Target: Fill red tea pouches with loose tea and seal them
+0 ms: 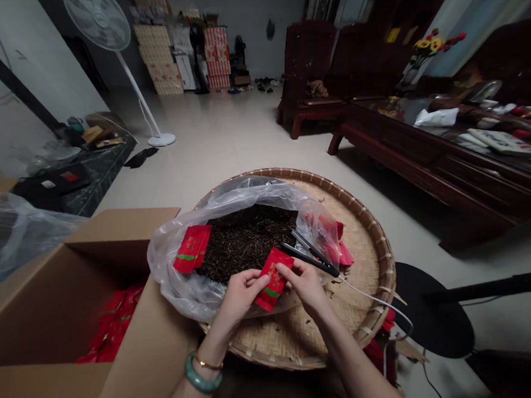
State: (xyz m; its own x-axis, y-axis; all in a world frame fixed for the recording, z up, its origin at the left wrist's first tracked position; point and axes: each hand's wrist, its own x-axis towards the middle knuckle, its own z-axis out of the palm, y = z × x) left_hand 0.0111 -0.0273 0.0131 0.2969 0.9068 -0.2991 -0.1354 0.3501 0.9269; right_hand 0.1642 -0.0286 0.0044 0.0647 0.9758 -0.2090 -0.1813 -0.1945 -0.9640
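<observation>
Between my two hands is a red packet (271, 284) with a green stripe and gold print. My left hand (243, 294) pinches its left edge, and my right hand (303, 279) grips its right side with the thumb on its face. Just behind the packet lies a black hair straightener (318, 257) with a white cord. A clear plastic bag (176, 292) stands open on the round bamboo tray (300, 346), full of dark, loose tea leaves (245, 240). On the bag's left side rests a small stack of red packets (192, 249).
At left, an open cardboard box (134, 350) holds several red packets (114, 321). More red packets (344, 253) lie at the tray's right. A black round base (435, 314) with a pole stands right, near a dark wooden table (429, 174). A white fan (162, 139) stands farther back.
</observation>
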